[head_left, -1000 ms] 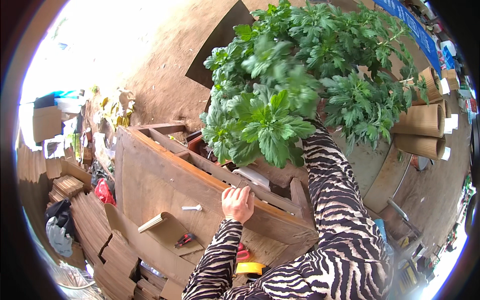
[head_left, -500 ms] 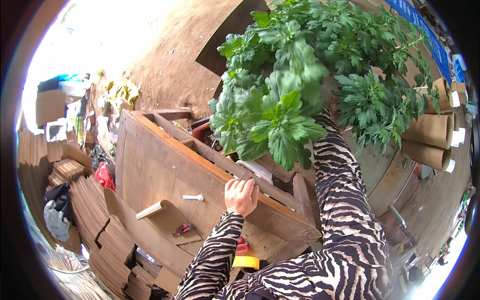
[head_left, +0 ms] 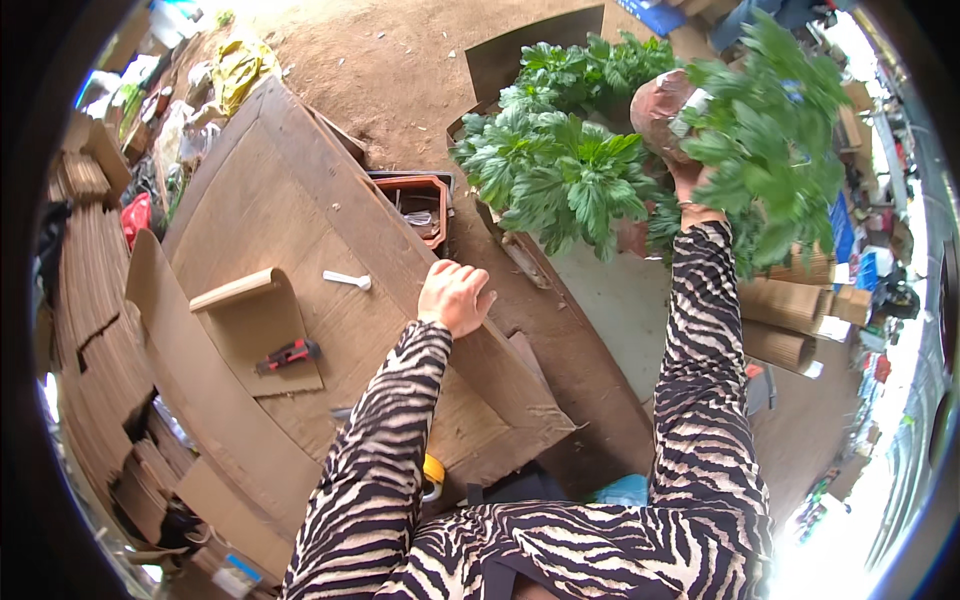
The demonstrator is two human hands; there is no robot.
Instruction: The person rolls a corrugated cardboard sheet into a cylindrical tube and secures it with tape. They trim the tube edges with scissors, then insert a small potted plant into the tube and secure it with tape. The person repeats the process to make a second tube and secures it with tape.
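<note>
My left hand (head_left: 455, 297) rests on the wooden table (head_left: 300, 200), its fingers curled over the edge. My right arm reaches far forward. My right hand (head_left: 695, 190) grips a reddish-brown flowerpot, its fingers partly hidden by pot and leaves. The pot (head_left: 664, 112) is tipped so that its leafy green plant (head_left: 775, 140) leans out to the right, the leaves smeared by motion. Left of this pot stand more leafy plants (head_left: 575, 170) in a cluster, their pots mostly hidden by foliage.
On the table lie a curled cardboard piece (head_left: 245, 300), a red-and-black utility knife (head_left: 288, 356), a white plastic spoon-like piece (head_left: 347, 279) and yellow tape (head_left: 433, 474). Cardboard stacks (head_left: 85, 350) line the left. A rectangular planter (head_left: 420, 205) sits beyond the table; cardboard rolls (head_left: 790, 305) lie right.
My right hand has come into view holding the flowerpot, and its plant has swung to the right, apart from the cluster. My left hand stays at the table edge while the view has shifted.
</note>
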